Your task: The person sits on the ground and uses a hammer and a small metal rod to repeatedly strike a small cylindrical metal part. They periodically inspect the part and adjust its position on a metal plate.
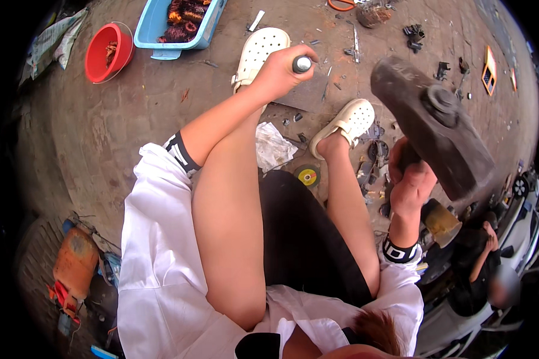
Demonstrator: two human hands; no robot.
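Sitting over a stained brown floor [150,119], littered with small scrap. Listing next, as landmark, a light-blue plastic tub [212,30], containing dark, bristly bundles with orange patches, not clear enough for closer naming. Showing, just left of the tub, a red bucket [99,48] with loose brownish pieces inside.

Holding, well right of the tub and nearer the body, a sledgehammer [431,131] with a blunt, dark, two-faced head; wrapping the right hand [412,176] tightly around the handle, close under the head, leaving no visible gap.

Wearing cream perforated clogs: placing the left clog [262,52] near the tub, on its right, and the right clog [353,119] farther right and nearer the body. Including, right of the tub and much nearer the body, an abrasive disc [307,176] with a yellow centre.

Gripping, right of the tub and slightly nearer the body, a dark rod [302,64] with a bright metal end; closing the left hand [275,76] fully around it, exposing only that end, hiding the lower tip.

Risking crushed knuckles if swinging off line, owing to a heavy head and a tiny exposed end; risking a bruised foot if losing hold of the handle.
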